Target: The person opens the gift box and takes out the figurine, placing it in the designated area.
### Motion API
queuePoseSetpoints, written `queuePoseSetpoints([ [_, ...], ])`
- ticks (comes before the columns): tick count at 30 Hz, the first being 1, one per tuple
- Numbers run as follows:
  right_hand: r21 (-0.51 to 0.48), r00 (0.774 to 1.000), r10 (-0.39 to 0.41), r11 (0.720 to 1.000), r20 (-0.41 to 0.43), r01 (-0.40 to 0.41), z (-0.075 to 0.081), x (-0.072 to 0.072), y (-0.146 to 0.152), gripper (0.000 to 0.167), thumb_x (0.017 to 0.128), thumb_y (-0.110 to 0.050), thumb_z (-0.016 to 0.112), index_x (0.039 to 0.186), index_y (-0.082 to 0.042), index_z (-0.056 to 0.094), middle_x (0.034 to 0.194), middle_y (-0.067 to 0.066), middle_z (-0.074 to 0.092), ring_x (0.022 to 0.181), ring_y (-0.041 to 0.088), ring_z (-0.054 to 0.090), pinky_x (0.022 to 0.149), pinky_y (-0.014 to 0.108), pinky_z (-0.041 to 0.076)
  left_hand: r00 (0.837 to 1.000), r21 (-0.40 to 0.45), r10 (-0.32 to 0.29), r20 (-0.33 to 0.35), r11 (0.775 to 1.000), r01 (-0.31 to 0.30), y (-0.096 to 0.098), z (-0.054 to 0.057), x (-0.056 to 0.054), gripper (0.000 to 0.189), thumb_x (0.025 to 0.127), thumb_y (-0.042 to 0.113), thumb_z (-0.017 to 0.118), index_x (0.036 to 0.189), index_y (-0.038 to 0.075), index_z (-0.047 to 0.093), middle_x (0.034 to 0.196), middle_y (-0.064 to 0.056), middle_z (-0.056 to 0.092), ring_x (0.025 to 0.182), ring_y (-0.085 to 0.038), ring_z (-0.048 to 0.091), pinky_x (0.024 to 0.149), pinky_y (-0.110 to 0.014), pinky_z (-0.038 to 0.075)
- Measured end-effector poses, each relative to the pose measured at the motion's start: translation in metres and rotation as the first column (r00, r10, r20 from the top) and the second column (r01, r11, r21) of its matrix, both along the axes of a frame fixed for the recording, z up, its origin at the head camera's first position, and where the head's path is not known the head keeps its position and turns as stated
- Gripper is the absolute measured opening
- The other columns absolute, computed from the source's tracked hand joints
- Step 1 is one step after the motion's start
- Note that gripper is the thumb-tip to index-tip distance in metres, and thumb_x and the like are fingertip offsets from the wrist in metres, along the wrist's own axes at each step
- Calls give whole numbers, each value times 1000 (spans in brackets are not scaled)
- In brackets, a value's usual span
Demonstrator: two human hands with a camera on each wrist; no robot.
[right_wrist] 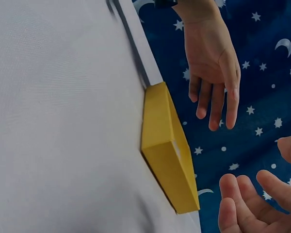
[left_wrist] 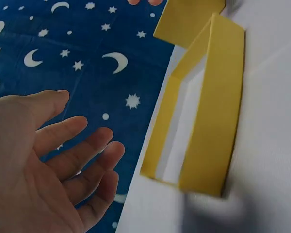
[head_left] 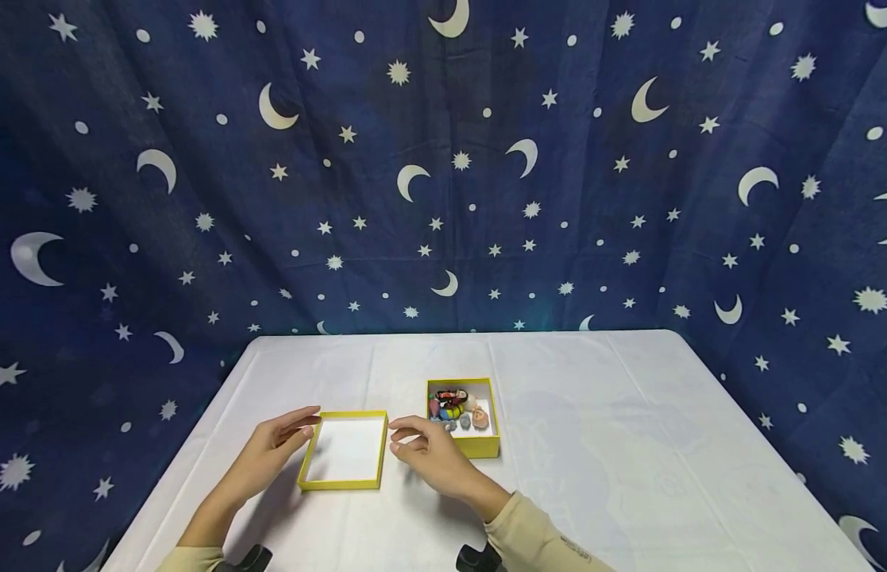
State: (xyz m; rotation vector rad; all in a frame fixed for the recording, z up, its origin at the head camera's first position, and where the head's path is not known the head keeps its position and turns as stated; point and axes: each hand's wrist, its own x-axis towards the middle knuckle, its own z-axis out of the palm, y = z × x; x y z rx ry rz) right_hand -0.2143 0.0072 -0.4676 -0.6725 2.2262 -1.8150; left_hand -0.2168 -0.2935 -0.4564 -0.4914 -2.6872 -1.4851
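Lid (head_left: pixel 341 485), nearly square with no clear long axis, lies just right of my left hand (head_left: pixel 270 451) and just left of my right hand (head_left: pixel 436 459), neither plainly nearer, both with relaxed fingers holding nothing, the box (head_left: pixel 480 447) just beyond my right one.

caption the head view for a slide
Left hand and right hand flank a shallow yellow tray near a yellow box of toys.

On the table (head_left: pixel 629 477), figurines (head_left: pixel 453 400) are lying in a box (head_left: pixel 476 448), a box lid (head_left: pixel 349 449) lying left of it, a curtain (head_left: pixel 453 214) hanging behind.
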Motion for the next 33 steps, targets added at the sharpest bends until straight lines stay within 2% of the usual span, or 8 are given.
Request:
queuePoseSetpoints([
  [4,-13,1000,-9,1000,-3,9,4,0,7,38,101,-17,60,133,3,60,125,28,63,99,29,71,80,20,53,1000,-1,-22,-20,1000,22,13,3,-4,42,105,20,55,143,1,55,132,-23,66,116,-4,64,93,-13,50],
  [6,-18,1000,-20,1000,0,20,6,0,10,37,100,-16,60,131,2,61,124,27,64,95,19,70,81,19,52,999,-1,-31,-29,1000,31,18,4,-7,42,105,19,55,143,1,55,132,-22,66,117,-9,65,93,-13,50],
  [10,-35,999,-39,999,-22,39,9,-1,15,35,98,-13,60,129,2,62,120,25,66,89,5,64,79,17,51,998,8,-45,-47,999,45,30,8,-12,42,105,19,55,143,1,55,131,-20,68,121,-27,66,94,-14,51],
  [13,-35,997,-56,998,-53,55,12,-2,20,33,98,-13,60,127,2,64,117,22,68,85,2,62,76,15,49,998,21,-44,-48,999,45,39,10,-16,41,105,20,56,142,3,56,130,-18,69,120,-23,67,93,-14,51],
  [17,-23,994,-72,997,-84,70,16,-4,27,31,99,-13,59,127,0,64,117,19,68,92,8,65,81,17,52,997,43,-58,-42,997,60,51,12,-21,42,105,22,57,142,4,57,130,-16,69,116,-5,65,95,-15,51],
  [19,-16,991,-80,997,-106,79,17,-6,31,31,100,-14,59,128,-1,64,118,20,68,100,15,67,88,19,54,997,56,-68,-32,996,70,57,13,-23,42,104,24,57,142,5,57,130,-16,69,115,-2,64,96,-15,51],
  [27,-41,981,-99,995,-167,93,28,-16,48,32,103,-15,58,130,1,62,123,20,67,114,33,65,96,19,52,995,74,-99,-7,992,100,75,16,-34,42,105,27,56,142,8,58,132,-13,69,125,-31,64,100,-18,50],
  [33,-24,980,-98,995,-172,95,35,-21,58,35,102,-13,56,132,6,60,125,25,65,116,35,65,96,18,51,992,83,-126,-6,989,126,87,17,-39,42,105,27,56,143,9,57,134,-14,67,129,-41,59,106,-32,50],
])
